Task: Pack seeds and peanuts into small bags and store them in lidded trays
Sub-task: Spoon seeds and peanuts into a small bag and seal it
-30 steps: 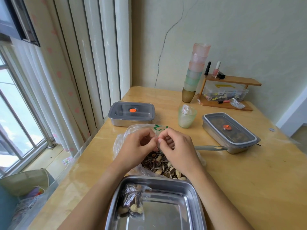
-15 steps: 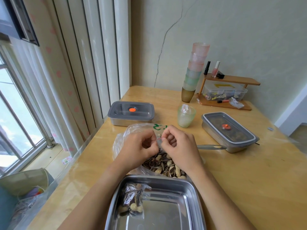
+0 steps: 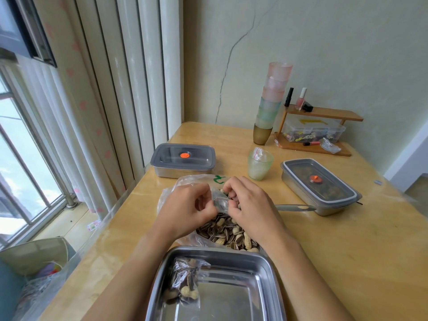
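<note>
A large clear plastic bag (image 3: 190,184) lies open on the table, with a heap of striped seeds and peanuts (image 3: 228,235) in it. Above that heap my left hand (image 3: 185,209) and my right hand (image 3: 250,205) pinch a small clear bag (image 3: 220,201) between them, each at one side. An open steel tray (image 3: 266,269) sits nearest me and holds one filled small bag (image 3: 185,286). Two lidded trays stand farther off: one at the back left (image 3: 184,161), one at the right (image 3: 319,186) with dark contents showing through its lid.
A spoon handle (image 3: 294,207) sticks out to the right from behind my right hand. A green cup (image 3: 259,164) holds small bags. Stacked cups (image 3: 272,103) and a wooden shelf (image 3: 319,126) with a clear box stand by the wall. The table's left edge borders curtains.
Both hands stayed over the heap and shifted their fingers slightly on the small bag, which now shows more plainly between them.
</note>
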